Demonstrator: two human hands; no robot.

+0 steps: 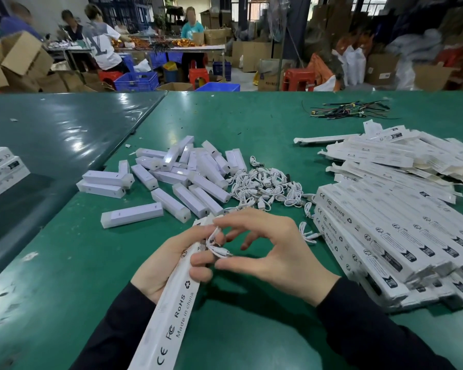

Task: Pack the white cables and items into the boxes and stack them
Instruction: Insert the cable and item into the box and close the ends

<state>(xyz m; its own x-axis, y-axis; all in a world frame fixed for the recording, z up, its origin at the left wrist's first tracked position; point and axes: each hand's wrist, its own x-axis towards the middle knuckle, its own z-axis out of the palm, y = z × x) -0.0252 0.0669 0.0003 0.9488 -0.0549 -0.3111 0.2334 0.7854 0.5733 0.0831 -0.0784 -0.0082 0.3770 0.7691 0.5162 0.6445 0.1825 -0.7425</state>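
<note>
The left hand (169, 260) grips a long, slim white cardboard box (171, 305), its fingers curled round the upper part while the printed side, with CE, FC and RoHS marks, faces up. The box slants from the bottom edge of the view up toward the middle of the table, and its far end is open with a flap showing. The right hand (273, 252) is at that open end, its thumb and fingers bent and pinching a small coiled white cable (217, 248), thin and rubbery, with a plug end poking out just beside the box mouth. Both sleeves are dark.

The green table (251, 124) has a smooth, slightly shiny matte surface with a seam running diagonally on the left. Beyond the hands lies a loose scatter of white plastic bars (171, 177), rectangular with squared ends, some overlapping. Just to their right sits a tangled heap of cables (267, 185), all white and looped. Further right is a stack of filled boxes (385, 236), laid side by side in layers, and behind it a jumble of flat unfolded cartons (390, 156). A bundle of dark thin wires (350, 110) rests near the far edge. At the far left, part of another pile of printed boxes (0, 169) shows.
</note>
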